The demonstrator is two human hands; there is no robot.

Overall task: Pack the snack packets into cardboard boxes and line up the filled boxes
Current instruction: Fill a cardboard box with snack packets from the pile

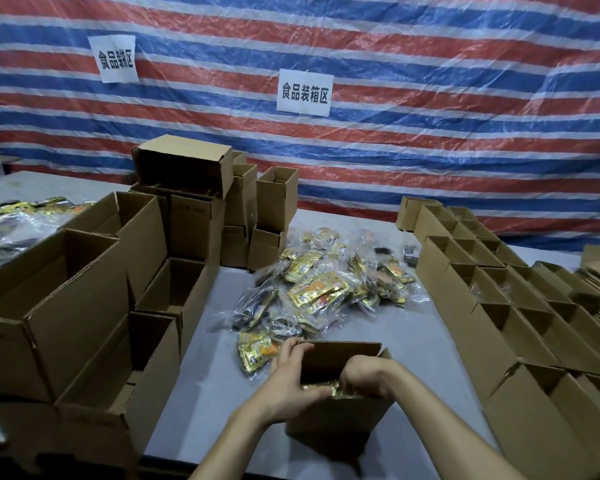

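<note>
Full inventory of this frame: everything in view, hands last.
packing box: one, brown, open, near table edge, centre
boxed packets: a few, gold, inside the packing box
snack packet pile: many, gold and dark in clear bags, mid-table
empty boxes: many, brown, stacked left and back-left
box rows: many, brown, open, lined up on the right
table: one, grey
tarp: red, blue and white stripes, back wall
paper signs: four, white, on the tarp, two cut off
left hand: holds the packing box's left wall
right hand: inside the box on the packets; grip unclear
</note>
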